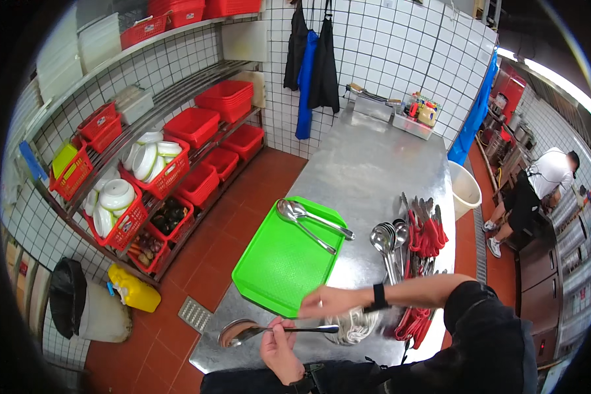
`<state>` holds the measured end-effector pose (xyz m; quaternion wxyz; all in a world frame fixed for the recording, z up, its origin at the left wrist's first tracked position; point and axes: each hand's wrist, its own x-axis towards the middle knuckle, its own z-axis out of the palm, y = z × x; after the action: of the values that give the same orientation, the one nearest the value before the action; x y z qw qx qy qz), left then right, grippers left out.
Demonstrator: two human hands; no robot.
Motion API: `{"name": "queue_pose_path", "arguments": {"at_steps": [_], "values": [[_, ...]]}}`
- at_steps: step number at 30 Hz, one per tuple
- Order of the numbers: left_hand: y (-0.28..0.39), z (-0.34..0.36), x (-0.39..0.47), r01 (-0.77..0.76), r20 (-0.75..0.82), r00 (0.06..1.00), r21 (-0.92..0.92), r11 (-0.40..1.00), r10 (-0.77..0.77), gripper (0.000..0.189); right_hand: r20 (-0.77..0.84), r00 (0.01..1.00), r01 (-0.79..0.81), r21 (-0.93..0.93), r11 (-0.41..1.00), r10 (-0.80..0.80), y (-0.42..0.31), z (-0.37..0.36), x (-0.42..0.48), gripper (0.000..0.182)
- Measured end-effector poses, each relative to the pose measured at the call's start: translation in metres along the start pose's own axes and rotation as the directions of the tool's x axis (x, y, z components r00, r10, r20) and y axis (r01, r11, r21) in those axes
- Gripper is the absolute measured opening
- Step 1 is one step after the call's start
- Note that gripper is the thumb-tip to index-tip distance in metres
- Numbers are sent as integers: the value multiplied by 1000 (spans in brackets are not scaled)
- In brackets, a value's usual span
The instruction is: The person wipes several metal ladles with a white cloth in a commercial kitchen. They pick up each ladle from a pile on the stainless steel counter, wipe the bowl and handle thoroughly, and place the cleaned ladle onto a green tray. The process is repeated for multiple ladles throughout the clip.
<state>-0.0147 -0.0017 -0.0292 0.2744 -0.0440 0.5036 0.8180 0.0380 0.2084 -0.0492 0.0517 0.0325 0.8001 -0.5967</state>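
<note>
My left hand (279, 347) grips the handle of a large metal serving spoon (239, 332) near the table's front edge; its bowl points left. My right hand (327, 301), blurred and with a black wristband, hovers above the handle's end by the green plastic tray (285, 263); whether it holds anything is unclear. Metal serving spoons (288, 209) lie across the tray's upper part. Beneath the right wrist is a bundled whitish cloth (352, 327). Several metal ladles or round spoons (388, 241) lie farther right, beside a pile of red-handled tongs (426, 231).
A steel table (369, 167) carries containers of utensils and bottles (413, 123) at its far end. Shelves on the left hold red baskets (157, 170) of bowls. A white bin (463, 189) stands right of the table. A co-worker (541, 180) bends at a counter beyond.
</note>
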Motion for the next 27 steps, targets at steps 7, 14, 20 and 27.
{"name": "queue_pose_path", "arguments": {"at_steps": [7, 14, 20, 27], "values": [[4, -1, 8, 7, -199, 980, 54, 999, 4, 24, -532, 835, -382, -748, 543, -144, 101, -115, 84, 46], [0, -19, 11, -10, -240, 970, 75, 997, 28, 27, -646, 763, -569, -671, 475, 0, 137, -109, 127, 22], [0, -12, 13, 48, -227, 973, 66, 997, -31, 27, -689, 713, -655, -591, 470, 127, 153, -129, 126, 19], [-2, -13, 12, 40, -218, 975, 47, 998, -29, 26, -613, 786, -477, -683, 554, -79, 136, -148, 105, 18]]}}
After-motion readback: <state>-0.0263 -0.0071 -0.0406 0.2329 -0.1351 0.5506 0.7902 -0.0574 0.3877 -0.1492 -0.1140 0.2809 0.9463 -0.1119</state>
